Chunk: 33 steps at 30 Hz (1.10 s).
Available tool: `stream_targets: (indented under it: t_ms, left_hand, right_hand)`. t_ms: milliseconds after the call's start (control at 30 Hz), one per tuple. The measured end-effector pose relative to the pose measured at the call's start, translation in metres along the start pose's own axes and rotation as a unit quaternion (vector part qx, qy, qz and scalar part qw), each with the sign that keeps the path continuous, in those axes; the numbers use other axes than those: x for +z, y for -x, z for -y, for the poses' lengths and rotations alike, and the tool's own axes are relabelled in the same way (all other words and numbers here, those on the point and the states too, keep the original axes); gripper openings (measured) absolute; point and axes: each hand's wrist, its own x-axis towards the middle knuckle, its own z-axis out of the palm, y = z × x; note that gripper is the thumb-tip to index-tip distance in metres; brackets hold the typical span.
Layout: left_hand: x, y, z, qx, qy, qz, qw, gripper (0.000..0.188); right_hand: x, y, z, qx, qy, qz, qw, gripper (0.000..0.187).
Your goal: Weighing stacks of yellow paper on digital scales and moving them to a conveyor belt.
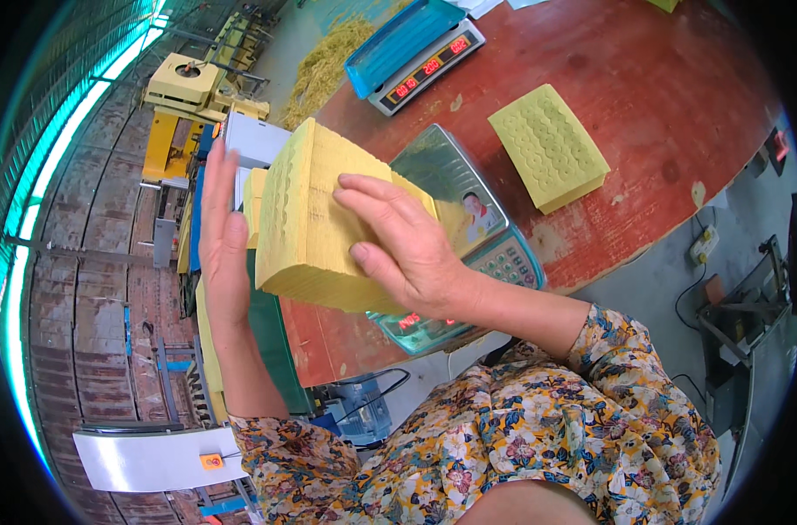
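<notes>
A thick block of stacked yellow paper (315, 232), with wavy cut marks on its left face, stands tilted at the table's left side, partly over a scale. My right hand (409, 243) rests against its upper right face, thumb and fingers spread apart on the paper. On the other side my left hand (226, 254) is held upright, fingers stretched out, slightly blurred; whether it touches the block I cannot tell. Beneath and right of the block is the digital scale (431, 157) with a metal pan and keypad. A second yellow paper stack (549, 147), pressed with ring marks, lies flat farther right.
A blue-tray scale (403, 44) with a red display stands at the far side of the reddish table (661, 79). Yellow scraps (328, 61) are heaped beyond it. Yellow machinery (184, 83) is at the left. A power strip (704, 245) lies off the table's right edge.
</notes>
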Motion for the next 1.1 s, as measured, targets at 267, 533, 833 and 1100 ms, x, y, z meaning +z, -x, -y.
stream_targets:
  t_ms: [267, 533, 833, 1100]
  left_hand:
    - [0.01, 0.001, 0.016, 0.039, -0.096, 0.212, 0.972, 0.066]
    - [0.019, 0.001, 0.024, 0.033, -0.034, 0.213, 0.976, 0.06]
    - [-0.005, 0.011, 0.023, 0.065, 0.231, -0.084, 0.967, 0.044]
    - [0.034, 0.108, 0.093, -0.106, 0.475, -0.308, 0.818, 0.037]
  right_hand:
    - [-0.003, 0.008, -0.007, 0.025, 0.023, -0.03, 0.999, 0.045]
    - [-0.002, 0.003, -0.002, 0.016, 0.05, -0.046, 0.998, 0.044]
    - [0.01, -0.062, 0.067, -0.187, 0.225, 0.144, 0.945, 0.039]
    - [0.071, -0.117, 0.113, -0.103, 0.338, 0.332, 0.875, 0.038]
